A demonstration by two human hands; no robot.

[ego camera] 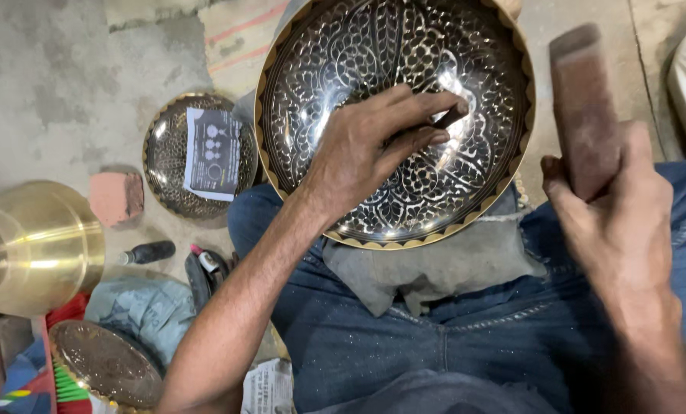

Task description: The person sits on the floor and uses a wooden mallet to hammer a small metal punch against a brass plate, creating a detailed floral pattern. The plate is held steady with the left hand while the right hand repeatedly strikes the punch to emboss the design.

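Note:
A large round metal bowl (335,61) with dark engraved floral patterns and a gold rim rests on a grey cloth (435,268) over my jeans-clad lap. My left hand (366,146) reaches into the bowl and pinches a small dark chisel (450,116), its tip on the engraved surface. My right hand (615,222) is raised to the right of the bowl, gripping a reddish-brown wooden block (584,107) upright, slightly blurred.
On the concrete floor at left lie a smaller engraved plate (162,165) with a printed paper (214,153) on it, a pink brick piece (116,198), a shiny brass vessel (36,245), a dark-handled tool (147,253), another brown plate (105,364) and rags.

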